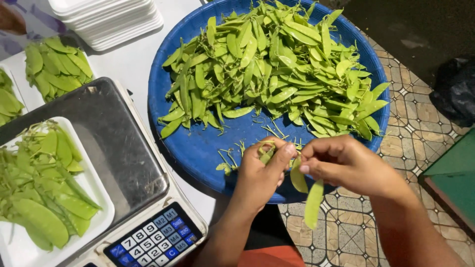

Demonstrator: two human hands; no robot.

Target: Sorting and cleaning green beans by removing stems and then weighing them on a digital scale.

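Over the near rim of a round blue plastic basket (198, 148) heaped with flat green snow pea pods (277, 64), the left hand (260, 173) and right hand (341, 165) pinch loose pods (298, 179); another pod (313, 203) hangs below.

Pea pods (299, 179) in hands: flat, pale green, smooth. One pod pinched at top end, short, hanging just below fingers over basin edge. Second pod (313, 203) longer, hanging below first, tip pointing down over tiled floor. Third pod (266, 155) small, curled, partly hidden inside other fist, stringy stem end showing above thumb.
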